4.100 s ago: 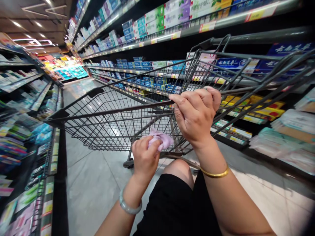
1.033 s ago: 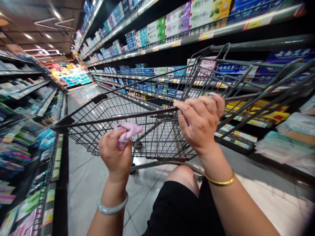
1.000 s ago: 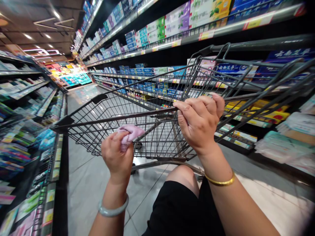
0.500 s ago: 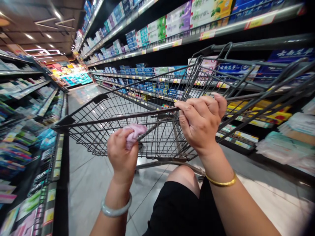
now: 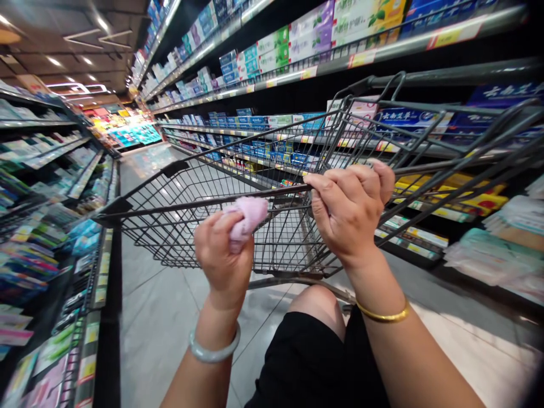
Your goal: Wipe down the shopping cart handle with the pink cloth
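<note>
A wire shopping cart (image 5: 182,187) stands sideways in front of me, its dark metal basket spanning the middle of the view. My right hand (image 5: 351,209) is closed over the cart's upper side rail, fingers wrapped round it. In my left hand (image 5: 221,255) a crumpled light-purple cloth (image 5: 249,218) is gripped between thumb and fingers. The cloth is bunched up, and its top edge lies against or just in front of the side rail; whether it touches the metal I cannot tell. Part of the cloth is hidden inside the fist.
Shelves with boxed goods (image 5: 310,34) run along the right side, close behind the cart. Another shelf (image 5: 85,272) of packaged items lines the left. Grey tiled floor (image 5: 157,317) lies between them. Plastic-wrapped packs (image 5: 497,255) sit at lower right.
My left hand has moved right and slightly up with the purple cloth, nearer the cart's rail. My right hand keeps its hold on the rail, and the cart looks unmoved.
</note>
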A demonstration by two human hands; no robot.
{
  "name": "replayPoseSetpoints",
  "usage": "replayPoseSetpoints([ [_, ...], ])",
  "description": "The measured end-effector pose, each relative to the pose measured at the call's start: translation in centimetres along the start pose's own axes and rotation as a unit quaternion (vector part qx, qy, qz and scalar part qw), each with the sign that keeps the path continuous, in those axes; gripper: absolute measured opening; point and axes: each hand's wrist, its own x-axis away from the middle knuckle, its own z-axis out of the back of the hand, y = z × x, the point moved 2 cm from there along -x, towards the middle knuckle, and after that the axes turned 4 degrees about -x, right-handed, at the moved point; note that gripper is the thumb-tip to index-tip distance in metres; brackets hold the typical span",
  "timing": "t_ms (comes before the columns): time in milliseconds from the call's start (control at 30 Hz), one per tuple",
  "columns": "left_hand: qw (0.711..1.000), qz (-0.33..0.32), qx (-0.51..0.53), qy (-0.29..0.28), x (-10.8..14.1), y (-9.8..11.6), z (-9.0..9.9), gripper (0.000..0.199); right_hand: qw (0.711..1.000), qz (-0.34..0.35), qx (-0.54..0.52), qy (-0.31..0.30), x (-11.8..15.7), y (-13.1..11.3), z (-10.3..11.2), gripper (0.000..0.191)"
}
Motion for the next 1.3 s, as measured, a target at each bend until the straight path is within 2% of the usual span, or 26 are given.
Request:
replayPoseSetpoints([
  [67, 0.999, 0.000, -0.039, -0.006, 1.0, 0.4, -0.8, 0.035, 1.000, -0.014, -0.005, -0.028, 0.1, 0.0, 0.0, 0.024],
  [167, 0.996, 0.034, -0.073, -0.029, 2.8, 0.2, -1.2, 0.039, 0.999, -0.020, -0.002, -0.051, 0.2, 0.1, 0.1, 0.027],
  [267, 0.995, 0.042, -0.051, -0.080, 4.3, -0.4, -1.1, 0.037, 0.997, -0.030, -0.001, -0.065, 0.2, 0.1, 0.2, 0.028],
  [367, 0.993, 0.046, -0.018, -0.109, 4.7, -1.0, -0.6, 0.034, 0.996, -0.045, -0.007, -0.082, 0.1, 0.1, 0.3, 0.028],
  [433, 0.993, 0.056, -0.002, -0.104, 4.2, -1.6, -0.1, 0.031, 0.996, -0.045, -0.006, -0.079, 0.1, 0.1, 0.4, 0.028],
  [567, 0.996, 0.087, -0.015, -0.031, 2.0, -3.3, 1.3, 0.030, 0.997, -0.037, -0.006, -0.062, 0.0, -0.1, 0.3, 0.026],
  [667, 0.995, 0.084, -0.034, -0.036, 1.8, -4.8, 1.2, 0.033, 0.999, -0.024, -0.025, -0.023, -0.1, -0.3, 0.2, 0.027],
  [800, 0.993, 0.053, -0.064, -0.087, 4.6, -5.8, -0.3, 0.034, 0.997, -0.035, -0.038, -0.057, -0.2, -0.5, 0.3, 0.031],
  [933, 0.991, 0.023, -0.087, -0.096, 7.0, -6.1, -0.8, 0.030, 0.997, -0.030, -0.031, -0.062, -0.1, -0.4, 0.4, 0.034],
  [1133, 0.993, 0.079, -0.054, -0.076, 5.0, -6.7, 0.2, 0.032, 0.998, -0.033, -0.035, -0.045, -0.2, -0.2, 0.3, 0.032],
  [1300, 0.985, 0.100, -0.058, -0.129, 4.1, -7.0, 0.3, 0.035, 0.996, -0.036, -0.051, -0.062, -0.4, -0.5, 0.5, 0.037],
])
